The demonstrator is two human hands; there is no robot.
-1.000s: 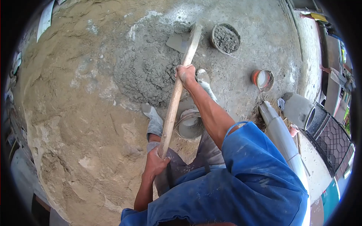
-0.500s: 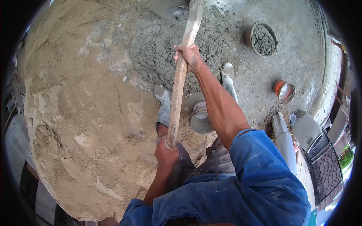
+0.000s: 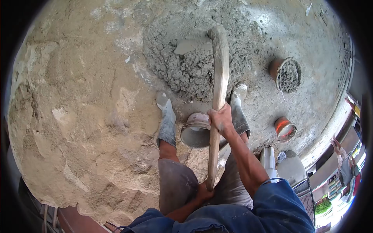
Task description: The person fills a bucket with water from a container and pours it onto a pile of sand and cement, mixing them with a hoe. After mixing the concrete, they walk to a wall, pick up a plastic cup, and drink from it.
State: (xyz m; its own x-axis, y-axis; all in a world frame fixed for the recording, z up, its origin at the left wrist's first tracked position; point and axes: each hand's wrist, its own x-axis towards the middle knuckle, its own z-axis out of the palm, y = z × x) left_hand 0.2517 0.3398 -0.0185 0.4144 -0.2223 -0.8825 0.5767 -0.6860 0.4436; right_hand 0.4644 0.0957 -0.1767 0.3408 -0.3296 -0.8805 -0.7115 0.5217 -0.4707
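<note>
Both hands are closed round the wooden handle of a hoe (image 3: 218,77). My right hand (image 3: 221,117) grips it about midway, between the boots. Low by my thighs, my left hand (image 3: 204,192) holds the butt end, partly hidden by the handle. The hoe's grey-coated blade (image 3: 188,47) rests in a heap of wet concrete (image 3: 190,72), its lower edge buried. Between my boots a bucket (image 3: 194,136) sits at the near edge of the heap, partly behind the handle.
A bucket filled with concrete (image 3: 285,75) stands right of the heap. Nearer is a small orange-red bucket (image 3: 285,129). A sand pile (image 3: 89,120) covers the left side. My boots (image 3: 166,112) flank the bucket. Another person (image 3: 345,171) shows at the far right edge.
Both hands have drawn the hoe back toward my body, and its blade has come into view in the concrete. My view has shifted, showing more of the bucket between the boots.
</note>
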